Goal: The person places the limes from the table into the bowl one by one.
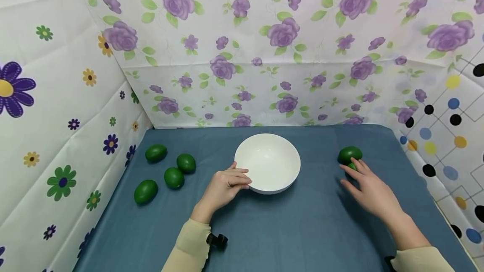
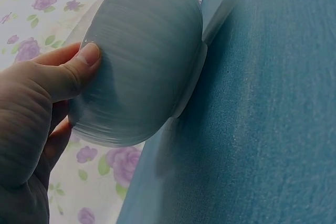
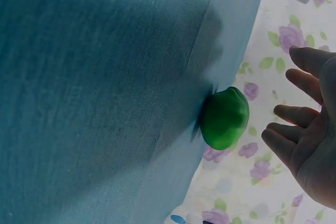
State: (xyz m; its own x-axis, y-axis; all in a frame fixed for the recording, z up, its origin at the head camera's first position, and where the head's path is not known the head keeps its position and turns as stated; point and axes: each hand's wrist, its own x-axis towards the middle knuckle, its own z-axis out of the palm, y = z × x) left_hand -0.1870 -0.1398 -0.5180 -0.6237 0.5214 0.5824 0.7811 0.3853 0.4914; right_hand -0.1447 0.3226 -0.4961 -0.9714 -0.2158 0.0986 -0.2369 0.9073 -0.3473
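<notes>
My left hand (image 1: 225,184) pinches the left rim of a white bowl (image 1: 267,163), which stands upright on the table. In the left wrist view, the thumb (image 2: 79,69) presses the outer wall of the bowl (image 2: 142,56) and other fingers reach over its rim. Over on the right, my right hand (image 1: 372,192) hovers with spread, relaxed fingers just in front of a green lime (image 1: 349,154). Another bit of green (image 1: 352,166) shows between its fingers, partly hidden. The right wrist view has a lime (image 3: 226,119) on the table, apart from the right hand (image 3: 310,124).
Several more limes (image 1: 174,177) lie at the left of the blue-covered table (image 1: 272,234). Flowered cloth (image 1: 223,68) hangs behind the table, and patterned cloths border both sides.
</notes>
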